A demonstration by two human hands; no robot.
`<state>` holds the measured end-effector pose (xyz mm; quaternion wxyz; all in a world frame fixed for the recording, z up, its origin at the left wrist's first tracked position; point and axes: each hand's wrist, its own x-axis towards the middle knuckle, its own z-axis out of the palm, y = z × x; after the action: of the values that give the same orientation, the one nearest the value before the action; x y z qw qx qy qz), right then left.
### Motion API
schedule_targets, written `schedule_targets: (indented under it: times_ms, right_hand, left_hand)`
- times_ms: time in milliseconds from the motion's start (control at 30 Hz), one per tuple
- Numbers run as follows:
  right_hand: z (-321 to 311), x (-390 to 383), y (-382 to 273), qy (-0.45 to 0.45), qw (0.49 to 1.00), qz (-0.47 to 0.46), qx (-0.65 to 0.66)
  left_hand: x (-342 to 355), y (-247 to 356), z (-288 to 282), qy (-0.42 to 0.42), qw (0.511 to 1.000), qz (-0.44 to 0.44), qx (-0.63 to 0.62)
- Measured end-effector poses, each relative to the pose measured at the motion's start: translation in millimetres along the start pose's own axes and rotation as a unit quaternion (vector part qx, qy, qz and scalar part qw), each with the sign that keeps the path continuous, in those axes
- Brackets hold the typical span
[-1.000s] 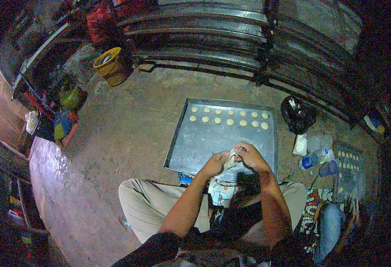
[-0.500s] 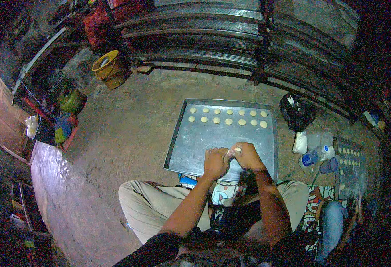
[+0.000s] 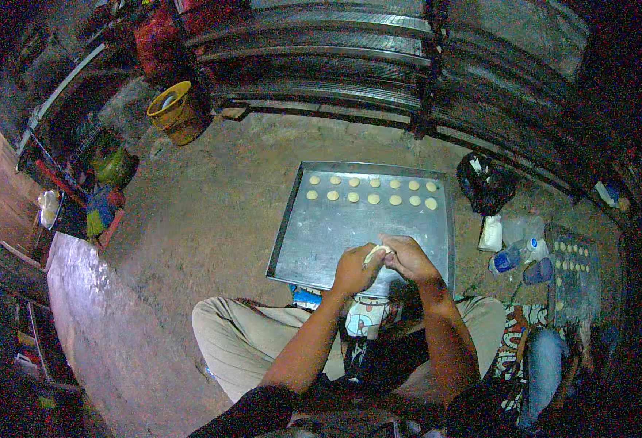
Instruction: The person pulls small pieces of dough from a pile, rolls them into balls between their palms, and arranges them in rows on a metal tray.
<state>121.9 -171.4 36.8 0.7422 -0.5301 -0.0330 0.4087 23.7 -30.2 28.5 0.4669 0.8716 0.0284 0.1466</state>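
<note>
A strip of pale dough (image 3: pixel 376 252) is pinched between my two hands above the near part of a metal baking tray (image 3: pixel 321 233). My left hand (image 3: pixel 356 271) is closed around the dough's left end. My right hand (image 3: pixel 410 258) meets it from the right, with its fingers bent together on the same dough; its fingertips are partly hidden. Along the far side of the tray lie two rows of small, round, flat dough pieces (image 3: pixel 374 198), apart from my hands. White flour dusts the tray's surface.
Right of the tray are a black plastic bag (image 3: pixel 486 182), a white packet (image 3: pixel 491 233), a clear bottle (image 3: pixel 507 259) and a cup (image 3: pixel 537 271). Beyond them, another person's jeans-clad leg (image 3: pixel 546 372) is beside a second tray (image 3: pixel 576 296). A yellow bucket (image 3: pixel 175 117) and metal racks (image 3: pixel 321 55) stand behind.
My hands have turned and drawn closer together, and a longer, curved strip of dough now shows between them. The dough pieces on the tray keep their places.
</note>
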Motion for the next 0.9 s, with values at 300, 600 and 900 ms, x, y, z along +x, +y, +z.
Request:
schedule_targets:
  times_ms: [300,600,900]
  right_hand:
    - [-51,14,8,-0.005,0.997,-0.039,-0.065]
    - [-21,-2,-14,-0.031,0.994,-0.101,0.027]
    - [-14,-2,-14,-0.094,0.992,-0.082,-0.006]
  left_hand:
    - [3,10,0,0.102,0.977,-0.13,0.132]
    - [-7,-13,30,-0.048,0.987,-0.032,-0.15]
    - [5,-28,7,0.081,0.951,-0.082,-0.288]
